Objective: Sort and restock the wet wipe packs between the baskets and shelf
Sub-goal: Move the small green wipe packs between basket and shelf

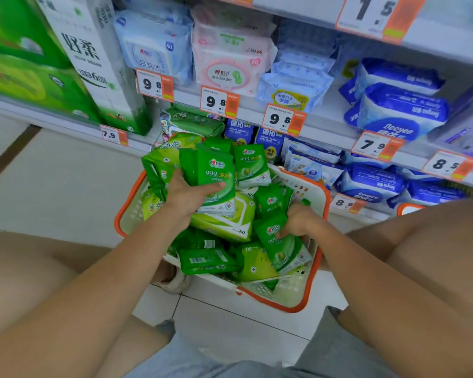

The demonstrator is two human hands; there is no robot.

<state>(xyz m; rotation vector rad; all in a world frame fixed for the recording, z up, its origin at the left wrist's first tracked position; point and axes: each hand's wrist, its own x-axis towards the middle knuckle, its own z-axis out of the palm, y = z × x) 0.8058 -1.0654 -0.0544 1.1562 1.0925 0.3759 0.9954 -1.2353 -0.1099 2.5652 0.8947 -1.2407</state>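
Note:
A white basket with an orange rim [292,301] stands on the floor in front of me, heaped with green wet wipe packs. My left hand [187,196] grips a stack of small green packs [217,178] held upright above the heap. My right hand [298,221] pinches another small green pack [281,246] at the basket's right side. A larger lime-green 80-count pack [224,222] lies between my hands. The shelf [257,110] rises just behind the basket.
The shelf holds blue, pink and white wipe packs [399,110] above orange price tags [220,102]. Green tissue boxes [38,64] stand at the left. The rim of a second basket [410,208] peeks out at the right. My knees flank the basket on the tiled floor [238,323].

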